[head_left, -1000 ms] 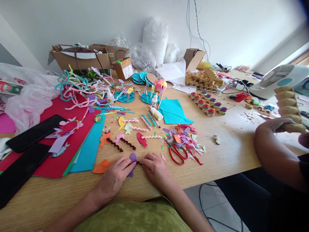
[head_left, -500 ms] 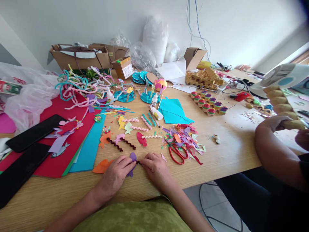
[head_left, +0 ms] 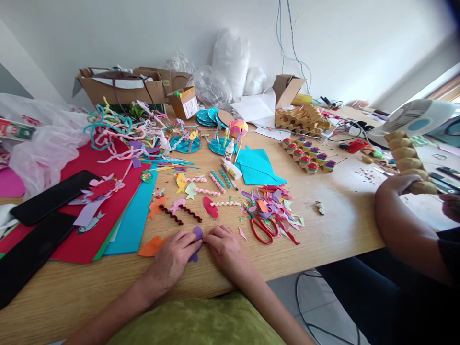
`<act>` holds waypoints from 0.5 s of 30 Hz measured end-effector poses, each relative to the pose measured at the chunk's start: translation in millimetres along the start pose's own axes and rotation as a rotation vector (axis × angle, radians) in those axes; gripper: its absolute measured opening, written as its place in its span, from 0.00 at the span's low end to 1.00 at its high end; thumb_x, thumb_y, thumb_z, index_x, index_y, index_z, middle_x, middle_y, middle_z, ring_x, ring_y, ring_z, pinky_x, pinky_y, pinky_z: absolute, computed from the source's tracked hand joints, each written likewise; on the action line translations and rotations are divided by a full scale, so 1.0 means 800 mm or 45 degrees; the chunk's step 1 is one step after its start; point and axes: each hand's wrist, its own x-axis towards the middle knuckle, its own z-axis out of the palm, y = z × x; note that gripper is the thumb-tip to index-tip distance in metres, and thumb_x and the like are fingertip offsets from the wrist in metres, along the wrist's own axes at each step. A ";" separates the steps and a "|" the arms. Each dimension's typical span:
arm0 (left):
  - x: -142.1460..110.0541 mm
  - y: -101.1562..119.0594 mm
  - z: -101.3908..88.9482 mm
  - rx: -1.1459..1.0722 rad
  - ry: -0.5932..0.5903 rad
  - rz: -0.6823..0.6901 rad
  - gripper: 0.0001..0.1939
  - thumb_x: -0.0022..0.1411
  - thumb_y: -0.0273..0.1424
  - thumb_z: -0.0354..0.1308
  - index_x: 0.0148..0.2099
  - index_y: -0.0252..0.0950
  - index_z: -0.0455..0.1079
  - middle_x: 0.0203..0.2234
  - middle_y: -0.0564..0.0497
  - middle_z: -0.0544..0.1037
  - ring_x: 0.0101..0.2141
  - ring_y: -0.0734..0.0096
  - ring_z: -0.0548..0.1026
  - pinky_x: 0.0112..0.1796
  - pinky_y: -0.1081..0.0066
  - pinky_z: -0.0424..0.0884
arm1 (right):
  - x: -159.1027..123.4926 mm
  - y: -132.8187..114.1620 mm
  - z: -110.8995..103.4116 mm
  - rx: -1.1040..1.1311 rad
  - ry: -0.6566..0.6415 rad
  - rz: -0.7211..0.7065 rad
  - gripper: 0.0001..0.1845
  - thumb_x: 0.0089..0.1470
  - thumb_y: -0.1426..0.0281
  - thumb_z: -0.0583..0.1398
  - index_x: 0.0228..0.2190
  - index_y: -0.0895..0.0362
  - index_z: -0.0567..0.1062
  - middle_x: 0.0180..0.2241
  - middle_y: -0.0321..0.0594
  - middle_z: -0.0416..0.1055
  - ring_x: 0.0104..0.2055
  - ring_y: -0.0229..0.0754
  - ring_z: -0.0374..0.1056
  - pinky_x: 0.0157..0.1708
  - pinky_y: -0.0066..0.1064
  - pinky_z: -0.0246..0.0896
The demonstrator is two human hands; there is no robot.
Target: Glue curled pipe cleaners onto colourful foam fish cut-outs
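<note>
My left hand [head_left: 172, 258] lies on a purple foam fish shape [head_left: 197, 234] near the table's front edge, fingers curled over it. My right hand [head_left: 225, 247] pinches something small at the fish's right end; earlier frames showed a dark twisted pipe cleaner tip there, now hidden between the fingers. An orange foam fish [head_left: 151, 247] lies just left of my left hand. Other foam fish with twisted pipe cleaners [head_left: 187, 211] lie just beyond my hands. Red-handled scissors [head_left: 263, 229] rest to the right of my right hand beside a pile of coloured scraps [head_left: 271, 203].
Red and teal foam sheets [head_left: 118, 211] and two black phones [head_left: 50, 197] lie at the left. Glue bottles [head_left: 233, 168], a tangle of pipe cleaners [head_left: 122, 129] and cardboard boxes [head_left: 122, 86] fill the back. At the right another person's arm [head_left: 402, 225] holds an egg-carton strip [head_left: 409, 160].
My right hand's fingers have closed in against the purple fish, hiding the dark pipe cleaner tip. The other person's egg-carton strip has shifted left and down.
</note>
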 end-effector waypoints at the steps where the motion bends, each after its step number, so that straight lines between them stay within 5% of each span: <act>1: 0.001 -0.001 -0.002 -0.031 0.011 -0.004 0.14 0.67 0.22 0.44 0.45 0.34 0.71 0.37 0.48 0.75 0.40 0.64 0.71 0.39 0.63 0.74 | 0.000 0.000 0.000 -0.004 0.000 -0.002 0.09 0.56 0.76 0.56 0.31 0.55 0.76 0.31 0.38 0.72 0.33 0.39 0.63 0.35 0.29 0.55; 7: 0.002 -0.017 -0.013 -0.276 0.066 0.023 0.20 0.65 0.19 0.42 0.50 0.38 0.70 0.39 0.48 0.77 0.41 0.69 0.73 0.42 0.68 0.74 | -0.001 -0.002 -0.002 -0.036 -0.007 0.006 0.09 0.56 0.76 0.56 0.33 0.55 0.77 0.30 0.38 0.72 0.34 0.39 0.64 0.35 0.30 0.55; 15: 0.009 -0.007 -0.015 -0.159 -0.026 0.027 0.17 0.66 0.21 0.43 0.45 0.36 0.73 0.39 0.48 0.76 0.40 0.68 0.72 0.41 0.67 0.74 | -0.002 -0.001 0.000 -0.054 0.020 -0.017 0.06 0.55 0.76 0.58 0.32 0.55 0.76 0.30 0.37 0.71 0.33 0.39 0.62 0.34 0.29 0.54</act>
